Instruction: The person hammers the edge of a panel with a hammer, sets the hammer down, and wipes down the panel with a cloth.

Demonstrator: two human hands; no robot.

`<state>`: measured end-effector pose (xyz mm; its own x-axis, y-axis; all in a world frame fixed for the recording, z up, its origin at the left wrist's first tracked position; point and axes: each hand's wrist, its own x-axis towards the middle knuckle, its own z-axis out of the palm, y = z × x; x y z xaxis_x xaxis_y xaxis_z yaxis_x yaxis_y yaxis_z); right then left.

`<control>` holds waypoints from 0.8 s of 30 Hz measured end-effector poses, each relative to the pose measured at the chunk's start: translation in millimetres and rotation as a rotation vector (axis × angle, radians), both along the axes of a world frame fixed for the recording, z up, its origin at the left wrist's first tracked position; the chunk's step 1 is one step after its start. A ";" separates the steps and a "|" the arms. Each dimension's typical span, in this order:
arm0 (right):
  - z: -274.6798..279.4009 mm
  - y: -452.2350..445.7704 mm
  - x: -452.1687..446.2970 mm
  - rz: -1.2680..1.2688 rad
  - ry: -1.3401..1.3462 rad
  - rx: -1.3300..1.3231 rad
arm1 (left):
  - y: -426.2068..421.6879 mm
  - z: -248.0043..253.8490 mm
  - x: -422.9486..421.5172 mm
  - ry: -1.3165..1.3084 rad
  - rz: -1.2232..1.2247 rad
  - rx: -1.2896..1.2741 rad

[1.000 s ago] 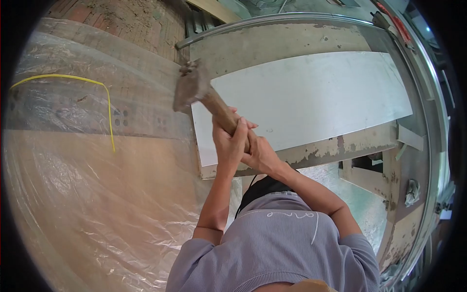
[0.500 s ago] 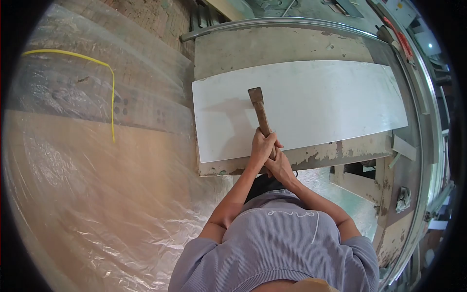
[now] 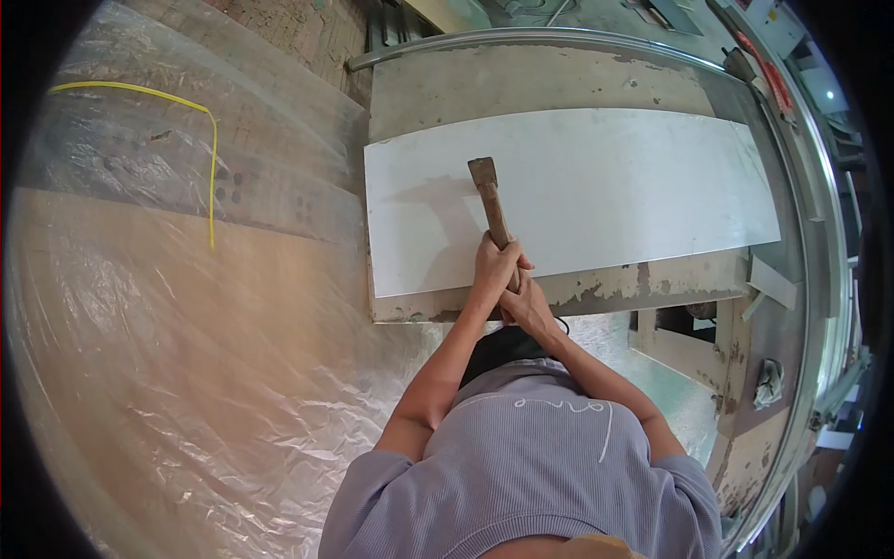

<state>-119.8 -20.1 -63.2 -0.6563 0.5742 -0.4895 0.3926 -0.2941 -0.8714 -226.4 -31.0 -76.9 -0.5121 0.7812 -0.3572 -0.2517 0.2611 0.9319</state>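
Note:
Both my hands grip the wooden handle of a hammer with a dark, worn head that flares at the top. My left hand is wrapped round the middle of the handle. Lower down, near the handle's end, my right hand is closed round it, just below the left. The hammer points away from me over a long white panel, on which its shadow falls to the left. Whether the head touches the panel, I cannot tell. The panel lies on a worn workbench with peeling paint.
Clear plastic sheeting covers a brown board on the left, with a yellow strip on it. A metal rail edges the bench's far side. At the right are a crumpled rag and a red tool.
The scene has shifted slightly upward in view, most at the left. The hammer and my hands sit a little higher and to the left, with the same grip.

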 end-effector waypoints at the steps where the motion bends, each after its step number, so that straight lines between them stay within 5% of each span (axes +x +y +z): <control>1: -1.3 0.3 0.9 -0.001 0.000 -0.001 | 0.2 0.4 1.2 -0.001 0.014 -0.001; 17: -15.2 2.6 14.3 0.019 0.188 0.004 | 3.7 2.7 8.9 0.042 0.029 -0.039; 24: 32.4 39.6 41.9 0.056 0.041 0.094 | 27.3 35.2 34.2 0.032 0.045 -0.034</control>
<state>-77.8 19.5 -30.8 -0.7069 0.5783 -0.4073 0.3694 -0.1893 -0.9098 -192.2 -3.6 -41.7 -0.5580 0.7448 -0.3660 -0.2344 0.2817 0.9304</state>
